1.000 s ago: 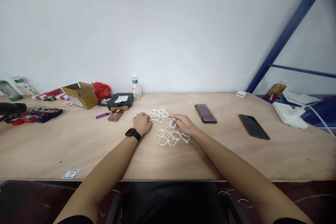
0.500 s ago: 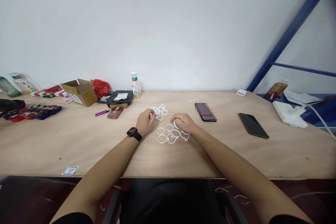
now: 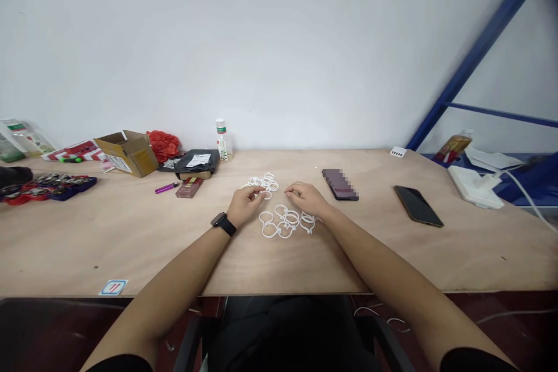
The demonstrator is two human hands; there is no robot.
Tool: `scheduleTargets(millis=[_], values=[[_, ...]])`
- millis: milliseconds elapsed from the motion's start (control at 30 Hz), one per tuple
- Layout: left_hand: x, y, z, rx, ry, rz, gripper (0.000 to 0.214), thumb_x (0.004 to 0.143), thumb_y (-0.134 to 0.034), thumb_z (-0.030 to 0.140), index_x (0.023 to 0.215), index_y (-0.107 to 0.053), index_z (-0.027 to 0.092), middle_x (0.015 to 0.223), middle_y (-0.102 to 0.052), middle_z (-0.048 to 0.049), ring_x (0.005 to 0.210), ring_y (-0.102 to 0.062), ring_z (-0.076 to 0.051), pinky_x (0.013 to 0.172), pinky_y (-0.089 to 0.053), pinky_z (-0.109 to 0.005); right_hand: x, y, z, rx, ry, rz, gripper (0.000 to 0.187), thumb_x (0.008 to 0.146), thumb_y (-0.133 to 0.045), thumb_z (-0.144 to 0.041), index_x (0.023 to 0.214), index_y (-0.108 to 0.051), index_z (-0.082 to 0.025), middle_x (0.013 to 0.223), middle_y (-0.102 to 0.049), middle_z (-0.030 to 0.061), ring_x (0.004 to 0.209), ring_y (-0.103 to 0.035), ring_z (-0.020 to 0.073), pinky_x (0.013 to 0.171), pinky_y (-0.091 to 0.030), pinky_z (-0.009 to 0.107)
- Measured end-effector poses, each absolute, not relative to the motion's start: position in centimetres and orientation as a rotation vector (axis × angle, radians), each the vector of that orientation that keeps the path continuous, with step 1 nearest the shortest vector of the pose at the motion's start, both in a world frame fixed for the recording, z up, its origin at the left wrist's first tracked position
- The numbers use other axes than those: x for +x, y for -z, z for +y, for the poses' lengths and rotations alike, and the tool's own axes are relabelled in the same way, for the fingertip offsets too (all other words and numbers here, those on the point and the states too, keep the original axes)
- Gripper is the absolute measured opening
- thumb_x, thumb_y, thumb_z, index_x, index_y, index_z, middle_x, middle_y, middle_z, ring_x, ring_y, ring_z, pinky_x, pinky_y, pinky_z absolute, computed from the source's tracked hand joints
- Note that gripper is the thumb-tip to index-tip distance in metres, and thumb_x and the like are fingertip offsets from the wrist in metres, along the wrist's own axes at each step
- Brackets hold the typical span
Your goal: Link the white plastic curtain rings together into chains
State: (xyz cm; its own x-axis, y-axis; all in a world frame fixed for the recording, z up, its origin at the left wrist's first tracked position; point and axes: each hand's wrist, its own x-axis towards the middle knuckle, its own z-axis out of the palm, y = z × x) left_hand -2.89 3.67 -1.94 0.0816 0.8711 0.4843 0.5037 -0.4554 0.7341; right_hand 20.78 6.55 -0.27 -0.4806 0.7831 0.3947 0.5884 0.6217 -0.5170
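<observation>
White plastic rings with small eyelets lie in two groups. My left hand (image 3: 246, 204), wearing a black watch (image 3: 223, 223), is at the far group of rings (image 3: 257, 181). Its thumb and fingers are closed at the edge of one white ring (image 3: 268, 196), which they seem to pinch. To the right, my right hand (image 3: 307, 199) hovers above the near group of rings (image 3: 270, 230). The fingers of that hand are curled together, and nothing shows between them. Part of the near group lies close to my right wrist.
Two phones lie to the right, a dark one (image 3: 340, 185) and another (image 3: 418, 206), before a white power adapter (image 3: 475, 186). On the left are a cigarette pack (image 3: 189, 188), purple lighter (image 3: 166, 188), black parcel (image 3: 198, 163), open carton (image 3: 128, 154) and bottle (image 3: 222, 140).
My right hand has let go of a white ring, now lying in the near group, and lifted slightly away. My left hand has shifted a little right and nearer to me.
</observation>
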Motion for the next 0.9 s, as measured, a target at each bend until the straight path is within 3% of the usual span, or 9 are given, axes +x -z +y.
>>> scheduleTargets(millis=[333, 633, 900], values=[[-3.0, 1.5, 3.3, 2.023, -1.365, 1.362, 0.02, 0.076, -0.058, 0.017, 0.086, -0.075, 0.016, 0.062, -0.063, 0.0, 0.053, -0.045, -0.009, 0.054, -0.037, -0.022, 20.0, 1.2, 6.8, -1.067, -0.439, -2.256, 0.019, 0.086, -0.056, -0.022, 0.097, -0.071, -0.019, 0.097, -0.07, 0.0062, 0.081, -0.063, 0.0166, 0.077, -0.045, 0.029], [-3.1, 2.1, 3.4, 2.138, -1.324, 1.379, 0.025, 0.072, -0.055, 0.009, 0.084, -0.075, 0.016, 0.071, -0.068, -0.0012, 0.059, -0.053, -0.01, 0.06, -0.042, -0.022, 17.8, 0.9, 10.9, -1.045, -0.259, -2.543, 0.031, 0.085, -0.054, -0.013, 0.113, -0.067, -0.016, 0.118, -0.066, 0.0106, 0.11, -0.06, 0.0219, 0.095, -0.044, 0.032], [-2.9, 1.8, 3.1, 2.415, -1.193, 1.208, 0.025, 0.072, -0.05, 0.005, 0.071, -0.072, 0.017, 0.072, -0.071, -0.0023, 0.067, -0.064, -0.014, 0.072, -0.05, -0.027, 17.7, 2.0, 11.5, -1.042, -0.266, -2.554, 0.042, 0.085, -0.05, -0.009, 0.126, -0.06, -0.016, 0.126, -0.063, 0.012, 0.114, -0.059, 0.0241, 0.097, -0.044, 0.036]])
